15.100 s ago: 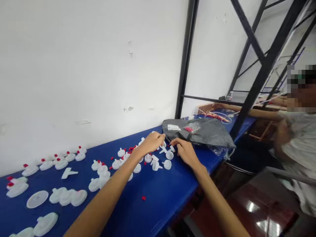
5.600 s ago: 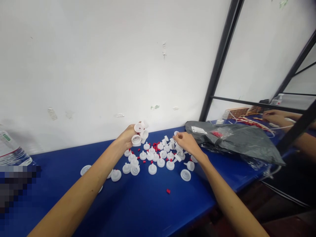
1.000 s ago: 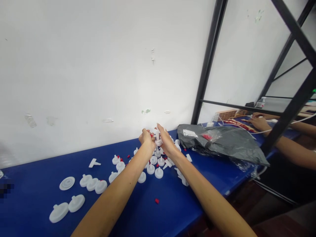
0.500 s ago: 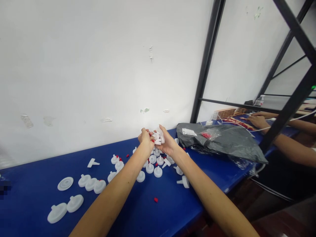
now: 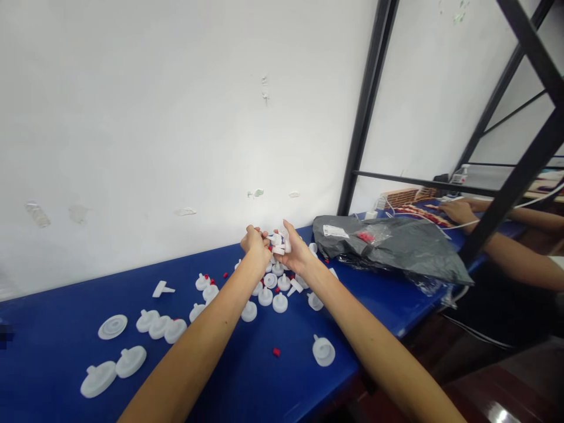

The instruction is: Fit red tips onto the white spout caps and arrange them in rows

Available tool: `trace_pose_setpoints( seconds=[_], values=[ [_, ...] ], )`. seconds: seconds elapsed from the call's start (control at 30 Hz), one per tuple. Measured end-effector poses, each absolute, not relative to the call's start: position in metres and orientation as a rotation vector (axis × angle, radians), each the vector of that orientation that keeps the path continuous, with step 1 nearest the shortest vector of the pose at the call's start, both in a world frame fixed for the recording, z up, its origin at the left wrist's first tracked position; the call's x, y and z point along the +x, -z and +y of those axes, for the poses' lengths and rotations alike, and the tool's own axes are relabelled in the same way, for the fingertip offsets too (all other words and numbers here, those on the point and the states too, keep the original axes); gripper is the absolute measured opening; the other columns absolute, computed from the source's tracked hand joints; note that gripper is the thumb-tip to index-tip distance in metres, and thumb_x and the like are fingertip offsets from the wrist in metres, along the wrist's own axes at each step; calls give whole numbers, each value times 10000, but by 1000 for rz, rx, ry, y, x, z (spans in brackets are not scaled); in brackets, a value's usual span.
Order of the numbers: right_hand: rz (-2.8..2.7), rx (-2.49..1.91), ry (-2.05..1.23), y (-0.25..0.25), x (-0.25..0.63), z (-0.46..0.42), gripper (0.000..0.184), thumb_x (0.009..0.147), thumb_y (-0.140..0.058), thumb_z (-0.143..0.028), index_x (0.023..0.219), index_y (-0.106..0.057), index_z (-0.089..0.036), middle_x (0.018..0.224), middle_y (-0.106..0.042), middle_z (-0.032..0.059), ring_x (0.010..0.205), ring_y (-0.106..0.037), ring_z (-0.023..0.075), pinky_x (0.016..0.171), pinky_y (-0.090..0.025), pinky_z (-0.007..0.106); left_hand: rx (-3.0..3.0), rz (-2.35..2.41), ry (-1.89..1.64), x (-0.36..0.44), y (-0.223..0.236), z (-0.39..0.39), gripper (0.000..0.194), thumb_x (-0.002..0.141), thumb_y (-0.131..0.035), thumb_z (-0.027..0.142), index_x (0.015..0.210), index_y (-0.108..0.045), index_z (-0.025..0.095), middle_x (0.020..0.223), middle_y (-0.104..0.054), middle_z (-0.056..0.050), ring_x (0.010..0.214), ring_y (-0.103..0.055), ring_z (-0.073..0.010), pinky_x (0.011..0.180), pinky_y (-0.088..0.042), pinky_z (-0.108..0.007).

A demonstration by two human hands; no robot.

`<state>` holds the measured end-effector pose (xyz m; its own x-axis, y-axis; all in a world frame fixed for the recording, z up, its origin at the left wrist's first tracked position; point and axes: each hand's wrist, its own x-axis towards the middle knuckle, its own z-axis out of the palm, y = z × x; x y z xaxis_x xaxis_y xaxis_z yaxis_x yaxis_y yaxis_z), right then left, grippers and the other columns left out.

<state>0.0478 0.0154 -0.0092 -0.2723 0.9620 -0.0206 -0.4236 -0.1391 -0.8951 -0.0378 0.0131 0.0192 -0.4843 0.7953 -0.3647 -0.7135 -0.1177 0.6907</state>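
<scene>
A bunch of white nozzle caps (image 5: 277, 249), at least three by what shows, sits at the far middle of the blue table (image 5: 238, 382), raised above it between two hands; overlap prevents a full count. The right hand (image 5: 296, 254) has its fingers curved round the bunch, thumb up, gripping it. The left hand (image 5: 255, 241) meets it from the left with fingers bent inward, red showing by their tips (whether they pinch a piece, I cannot tell). Below the hands spreads a crowded heap of caps (image 5: 265, 296) with small red pieces among them, partly covered by hands and wrists and too jumbled to count. Left of the left forearm, three caps (image 5: 202, 282) stand close together, then a touching row of three (image 5: 159, 327), a pair (image 5: 131, 361) at the near left, one round disc (image 5: 112, 326) lying flat and one cap on its side (image 5: 163, 288). One red piece (image 5: 276, 352) lies alone between the forearms, and one upturned cap (image 5: 324, 351) lies beside the right forearm. At the far right is one grey plastic bag (image 5: 409, 252) with one white label (image 5: 335, 231) and one clear packet of red pieces (image 5: 366, 237). Beyond it, a co-worker's hands (image 5: 458, 210) are blurred, the body cut off by the edge.
</scene>
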Motion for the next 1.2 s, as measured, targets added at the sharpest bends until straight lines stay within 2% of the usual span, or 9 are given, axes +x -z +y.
trace_pose_setpoints(
  seconds=[0.2, 0.33, 0.4, 0.47, 0.53, 0.6, 0.83, 1.03, 1.2],
  values=[
    [-855, -809, -1711, 4, 53, 16, 360, 957, -495, -568, 856, -569, -230, 574, -538, -56, 460, -485, 104, 448, -415, 203, 338, 1192, -1738, -44, -12, 20, 329, 975, -611, 357, 1232, -605, 151, 1182, -645, -93, 970, -661, -208, 815, -586, -398],
    [-871, -833, -1682, -4, 62, 18, 337, 949, -529, -556, 887, -583, -229, 576, -535, -56, 460, -480, 95, 439, -405, 189, 669, 1313, -1619, -55, -3, 23, 242, 972, -621, 347, 1076, -643, 130, 973, -671, -42, 767, -650, -141, 672, -573, -299],
    [-896, -865, -1664, -7, 69, 20, 346, 935, -553, -568, 888, -584, -227, 569, -523, -56, 451, -469, 92, 433, -395, 186, 848, 1373, -1572, -62, 1, 24, 198, 947, -654, 312, 892, -649, 122, 767, -636, 14, 586, -567, -92, 547, -491, -224],
    [-932, -909, -1649, -10, 75, 23, 364, 912, -585, -582, 874, -590, -221, 563, -511, -52, 445, -459, 91, 433, -392, 191, 1018, 1423, -1530, -66, 3, 24, 247, 867, -718, 224, 664, -603, 144, 553, -530, 56, 445, -429, -71, 446, -337, -196],
    [-975, -961, -1638, -11, 82, 25, 382, 896, -608, -590, 849, -600, -211, 561, -502, -47, 446, -452, 93, 436, -391, 200, 1171, 1459, -1477, -67, 3, 24, 366, 753, -756, 109, 489, -514, 184, 409, -403, 69, 380, -321, -78, 422, -206, -231],
    [-1026, -1014, -1626, -12, 87, 26, 393, 894, -611, -591, 834, -609, -203, 565, -497, -41, 458, -453, 96, 445, -391, 206, 1299, 1489, -1408, -64, 2, 22, 447, 680, -754, 43, 403, -446, 212, 347, -331, 64, 360, -280, -95, 437, -154, -269],
    [-1301, -1157, -1522, -11, 100, 27, 443, 878, -597, -648, 825, -613, -208, 578, -495, -35, 484, -425, 110, 463, -373, 225, 1591, 1606, -1067, -64, -4, 16, 450, 724, -717, 85, 394, -441, 217, 347, -329, 44, 400, -322, -127, 473, -178, -285],
    [-1596, -1392, -1343, -9, 111, 25, 545, 837, -598, -715, 874, -647, -174, 659, -603, 27, 605, -556, 176, 588, -488, 302, 1786, 1621, -682, -72, -12, 14, 278, 770, -658, 190, 500, -590, 169, 443, -540, -2, 435, -454, -136, 478, -297, -259],
    [-1777, -1533, -1106, -1, 111, 35, 616, 769, -639, -754, 888, -665, -151, 843, -686, 94, 731, -615, 224, 629, -507, 310, 1874, 1627, -614, -70, -18, 10, 255, 850, -573, 259, 623, -631, 159, 560, -626, -19, 471, -537, -130, 492, -364, -232]
  ],
)
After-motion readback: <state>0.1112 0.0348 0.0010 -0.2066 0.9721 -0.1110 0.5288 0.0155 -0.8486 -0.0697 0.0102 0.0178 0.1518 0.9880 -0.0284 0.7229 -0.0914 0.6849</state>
